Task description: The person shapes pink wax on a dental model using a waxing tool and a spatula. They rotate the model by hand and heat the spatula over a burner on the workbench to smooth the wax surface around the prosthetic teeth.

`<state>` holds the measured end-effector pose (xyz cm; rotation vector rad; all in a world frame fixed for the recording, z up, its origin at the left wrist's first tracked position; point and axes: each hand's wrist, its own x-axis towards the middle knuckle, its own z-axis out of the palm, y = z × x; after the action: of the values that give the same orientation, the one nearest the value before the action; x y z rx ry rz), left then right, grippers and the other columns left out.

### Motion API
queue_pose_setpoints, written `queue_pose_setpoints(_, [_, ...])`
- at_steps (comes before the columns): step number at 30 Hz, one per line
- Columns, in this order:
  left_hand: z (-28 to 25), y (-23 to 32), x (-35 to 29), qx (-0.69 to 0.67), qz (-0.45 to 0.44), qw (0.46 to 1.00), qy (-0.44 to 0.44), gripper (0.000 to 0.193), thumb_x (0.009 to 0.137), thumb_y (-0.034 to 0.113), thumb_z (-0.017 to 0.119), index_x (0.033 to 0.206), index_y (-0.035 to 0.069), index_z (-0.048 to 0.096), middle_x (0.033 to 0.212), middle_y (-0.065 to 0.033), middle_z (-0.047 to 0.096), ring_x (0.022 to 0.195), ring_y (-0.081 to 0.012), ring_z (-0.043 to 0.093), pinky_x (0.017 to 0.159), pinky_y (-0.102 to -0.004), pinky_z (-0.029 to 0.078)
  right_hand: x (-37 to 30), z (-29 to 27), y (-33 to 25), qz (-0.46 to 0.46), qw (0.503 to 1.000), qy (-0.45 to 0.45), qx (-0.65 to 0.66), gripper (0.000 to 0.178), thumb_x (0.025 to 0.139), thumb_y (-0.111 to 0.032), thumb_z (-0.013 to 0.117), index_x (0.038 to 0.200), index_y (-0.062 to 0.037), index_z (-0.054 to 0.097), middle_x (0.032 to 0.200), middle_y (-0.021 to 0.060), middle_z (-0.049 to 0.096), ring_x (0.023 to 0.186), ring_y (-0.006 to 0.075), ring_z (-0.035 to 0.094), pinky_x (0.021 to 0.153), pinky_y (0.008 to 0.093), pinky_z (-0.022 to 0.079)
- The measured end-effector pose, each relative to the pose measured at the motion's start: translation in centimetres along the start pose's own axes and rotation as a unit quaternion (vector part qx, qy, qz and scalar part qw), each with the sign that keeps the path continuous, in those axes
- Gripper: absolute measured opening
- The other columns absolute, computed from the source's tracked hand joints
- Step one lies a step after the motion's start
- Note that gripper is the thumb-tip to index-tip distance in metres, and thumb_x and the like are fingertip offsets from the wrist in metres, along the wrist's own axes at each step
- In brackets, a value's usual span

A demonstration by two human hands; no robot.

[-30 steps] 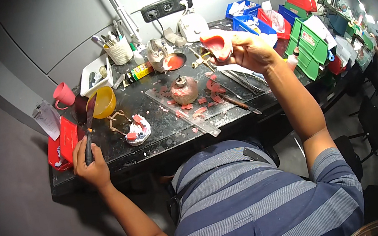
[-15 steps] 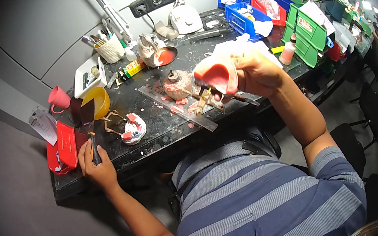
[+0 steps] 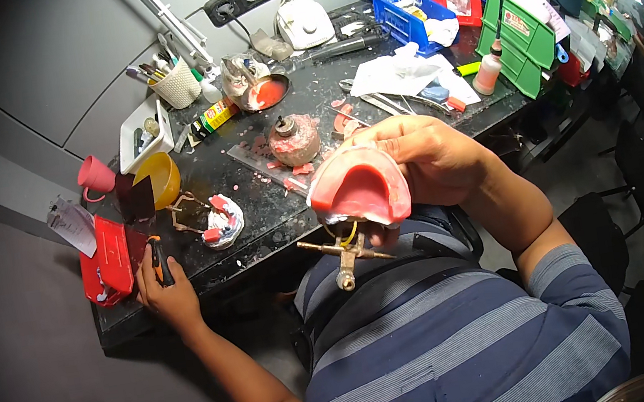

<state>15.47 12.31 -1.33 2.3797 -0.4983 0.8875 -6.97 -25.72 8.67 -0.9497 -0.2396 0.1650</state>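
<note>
The pink wax mould [image 3: 359, 187], a horseshoe-shaped rim on a white plaster base with a brass frame [image 3: 344, 250] hanging under it, is held up in front of the chest, clear of the counter [image 3: 256, 211]; the right hand [image 3: 425, 159] has its fingers clamped round the far side and back of it. It looks stiff but fragile; the wax would likely dent under hard pressure and the plaster chip if knocked, so the firmer base or the frame seems the safer place to grip, not the smooth pink rim. The metal probably gives it some weight. The left hand [image 3: 163, 289] rests at the counter's near edge, fingers closed on a small knife with an orange and black handle [image 3: 157, 261], just beside a red case [image 3: 108, 260]; another mould [image 3: 222, 221] lies nearby.
</note>
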Motion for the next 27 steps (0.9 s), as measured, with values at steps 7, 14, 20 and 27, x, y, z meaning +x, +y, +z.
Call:
queue_pose_setpoints(7, [-0.1, 0.4, 0.0, 0.001, 0.009, 1.000, 0.004, 0.045, 0.089, 0.012, 0.075, 0.133, 0.008, 0.069, 0.123, -0.0132, 0.071, 0.115, -0.0345, 0.067, 0.100, -0.0468, 0.046, 0.1, 0.2, 0.8, 0.016, 1.000, 0.005, 0.010, 0.045, 0.111, -0.022, 0.048, 0.138, 0.0129, 0.054, 0.112, 0.0279, 0.072, 0.088, 0.0428, 0.077, 0.079, 0.0547, 0.066])
queue_pose_setpoints(14, [0.0, 0.6, 0.0, -0.030, 0.015, 0.999, 0.008, 0.044, 0.089, 0.011, 0.073, 0.133, 0.007, 0.069, 0.125, -0.0148, 0.071, 0.117, -0.0360, 0.066, 0.102, -0.0468, 0.046, -0.1, -0.2, 1.4, 0.032, 0.997, 0.016, 0.070, 0.041, 0.107, -0.016, 0.054, 0.136, 0.0130, 0.057, 0.117, 0.0231, 0.072, 0.098, 0.0315, 0.075, 0.086, 0.0466, 0.063])
queue_pose_setpoints(20, [-0.9, 0.6, -0.2, -0.048, 0.037, 0.997, 0.037, 0.043, 0.091, 0.011, 0.072, 0.132, 0.003, 0.069, 0.126, -0.0182, 0.070, 0.119, -0.0381, 0.065, 0.104, -0.0476, 0.047, -0.2, 0.0, 1.9, 0.031, 0.998, 0.054, 0.013, 0.041, 0.110, -0.020, 0.052, 0.138, 0.0093, 0.057, 0.111, 0.0188, 0.075, 0.091, 0.0278, 0.078, 0.076, 0.0446, 0.066])
queue_pose_setpoints(27, [-5.8, 10.6, -1.5, -0.215, 0.122, 0.958, 0.149, 0.042, 0.099, 0.016, 0.063, 0.128, -0.014, 0.065, 0.132, -0.0252, 0.066, 0.122, -0.0348, 0.065, 0.104, -0.0468, 0.052, 0.2, 0.5, 1.5, 0.067, 0.996, 0.038, -0.053, 0.036, 0.110, -0.024, 0.057, 0.129, 0.0041, 0.068, 0.110, 0.0072, 0.075, 0.089, 0.0130, 0.072, 0.079, 0.0301, 0.059])
